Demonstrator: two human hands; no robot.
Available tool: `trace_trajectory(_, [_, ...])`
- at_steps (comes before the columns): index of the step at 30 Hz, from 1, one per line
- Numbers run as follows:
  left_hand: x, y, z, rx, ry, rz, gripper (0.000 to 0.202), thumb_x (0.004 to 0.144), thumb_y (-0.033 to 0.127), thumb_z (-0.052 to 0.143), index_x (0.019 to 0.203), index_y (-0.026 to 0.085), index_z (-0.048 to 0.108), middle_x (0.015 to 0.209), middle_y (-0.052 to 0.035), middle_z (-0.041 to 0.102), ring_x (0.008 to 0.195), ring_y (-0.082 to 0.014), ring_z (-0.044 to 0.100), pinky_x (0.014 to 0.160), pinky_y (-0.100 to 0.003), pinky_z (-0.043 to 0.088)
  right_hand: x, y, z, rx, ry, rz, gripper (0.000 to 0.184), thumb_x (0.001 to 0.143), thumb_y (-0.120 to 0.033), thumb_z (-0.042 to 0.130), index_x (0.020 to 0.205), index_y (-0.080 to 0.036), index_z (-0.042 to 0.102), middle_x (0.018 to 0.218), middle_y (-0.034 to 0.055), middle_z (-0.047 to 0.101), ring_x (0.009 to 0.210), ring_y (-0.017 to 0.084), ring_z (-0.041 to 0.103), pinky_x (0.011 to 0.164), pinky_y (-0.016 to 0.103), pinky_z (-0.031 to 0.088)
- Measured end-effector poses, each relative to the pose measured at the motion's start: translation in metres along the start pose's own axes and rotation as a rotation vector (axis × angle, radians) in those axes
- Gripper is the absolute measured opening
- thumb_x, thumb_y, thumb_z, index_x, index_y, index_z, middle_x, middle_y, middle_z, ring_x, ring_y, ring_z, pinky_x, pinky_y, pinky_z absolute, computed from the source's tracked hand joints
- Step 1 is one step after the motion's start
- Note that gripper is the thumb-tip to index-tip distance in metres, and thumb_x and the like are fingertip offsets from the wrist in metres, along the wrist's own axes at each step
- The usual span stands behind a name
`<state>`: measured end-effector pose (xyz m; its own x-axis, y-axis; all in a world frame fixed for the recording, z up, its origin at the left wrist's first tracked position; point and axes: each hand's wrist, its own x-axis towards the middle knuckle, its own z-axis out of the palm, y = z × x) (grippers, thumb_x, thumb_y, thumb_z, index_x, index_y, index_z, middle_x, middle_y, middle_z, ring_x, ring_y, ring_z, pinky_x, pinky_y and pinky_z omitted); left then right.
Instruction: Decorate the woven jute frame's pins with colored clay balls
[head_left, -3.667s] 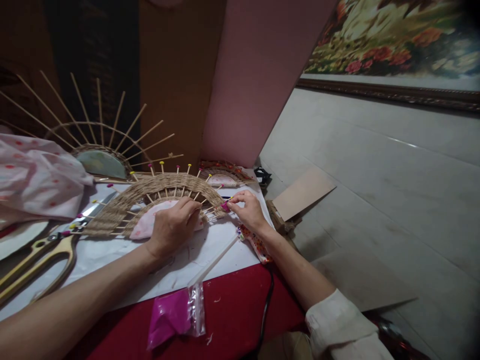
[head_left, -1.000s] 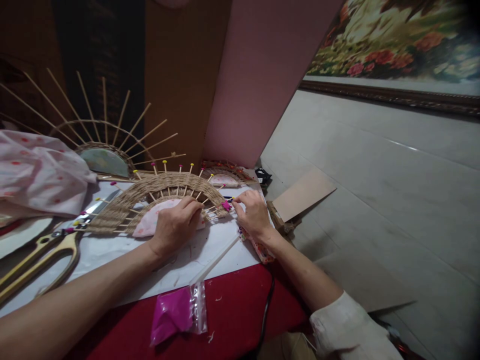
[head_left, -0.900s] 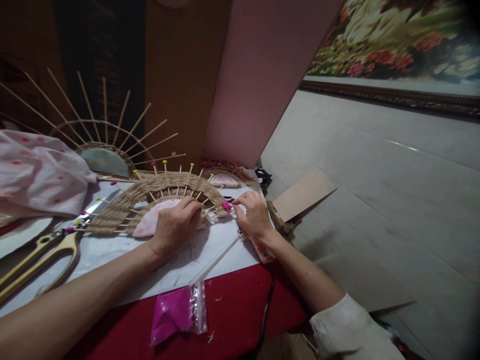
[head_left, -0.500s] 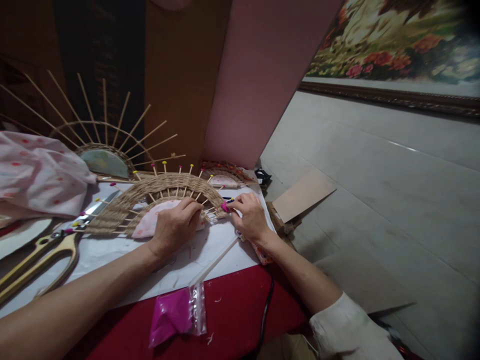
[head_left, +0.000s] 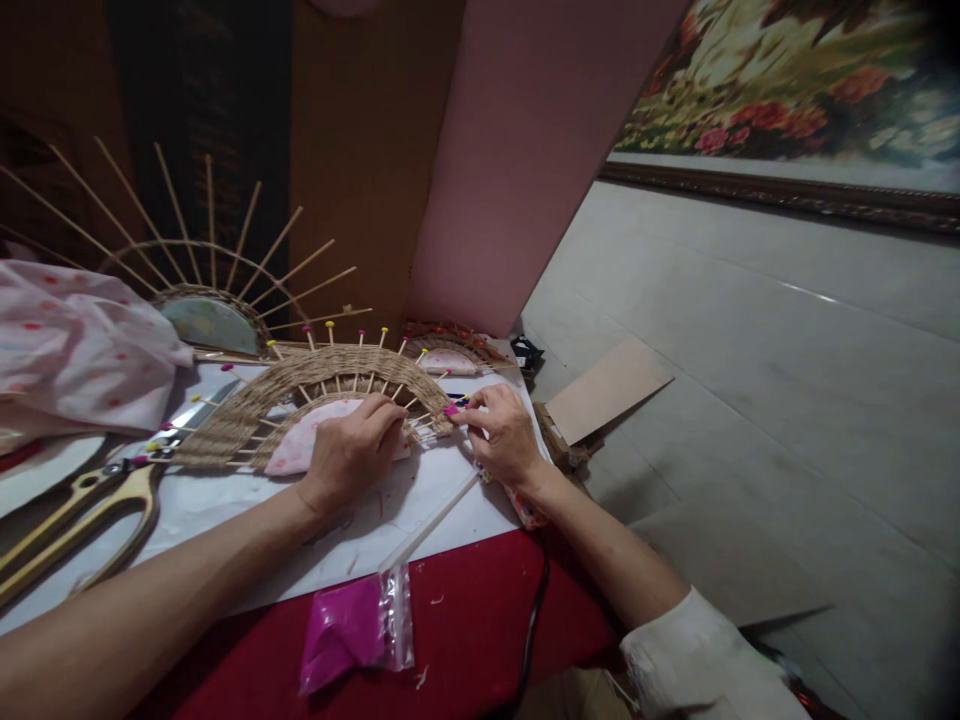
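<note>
A half-round woven straw fan with bead-tipped sticks lies on white paper. My left hand rests curled on its pink fabric centre and presses it down. At the fan's right end my right hand pinches a small pink bead on a stick tip. A white rod lies just below my right hand.
Large scissors lie at the left. A small bag of pink powder sits on the red cloth. Behind stand another stick frame, a smaller fan, spotted fabric. Cardboard and a black cable are at the right.
My right hand has shifted slightly left and closer to the fan's end, still pinching at the bead. My left hand has stayed in place.
</note>
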<state>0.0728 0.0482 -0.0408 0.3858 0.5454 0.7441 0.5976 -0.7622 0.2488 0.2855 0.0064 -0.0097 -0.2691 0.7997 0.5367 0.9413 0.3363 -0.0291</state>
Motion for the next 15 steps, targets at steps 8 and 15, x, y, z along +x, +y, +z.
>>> trace_trajectory(8, [0.0, 0.0002, -0.0006, -0.013, 0.007, -0.001, 0.019, 0.085, 0.018, 0.047, 0.082, 0.018, 0.066, 0.081, -0.0045, 0.068, 0.073, -0.0163, 0.063, 0.058, -0.025, 0.047, 0.0078, -0.0036, 0.0062, -0.069, 0.003, 0.085, 0.014, 0.083, -0.032, 0.059, 0.082, -0.019, 0.065, 0.084, 0.0063, 0.062, 0.087, 0.023, 0.05, 0.077, 0.034, 0.035])
trace_trajectory(15, [0.0001, 0.0002, -0.0008, 0.015, -0.002, 0.009, 0.018, 0.086, 0.017, 0.047, 0.083, 0.017, 0.065, 0.085, -0.0049, 0.069, 0.075, -0.0169, 0.065, 0.06, -0.026, 0.048, 0.0089, -0.0007, 0.009, -0.085, -0.02, 0.04, 0.012, 0.084, -0.031, 0.06, 0.084, -0.021, 0.065, 0.085, 0.0057, 0.061, 0.088, 0.022, 0.049, 0.076, 0.034, 0.034])
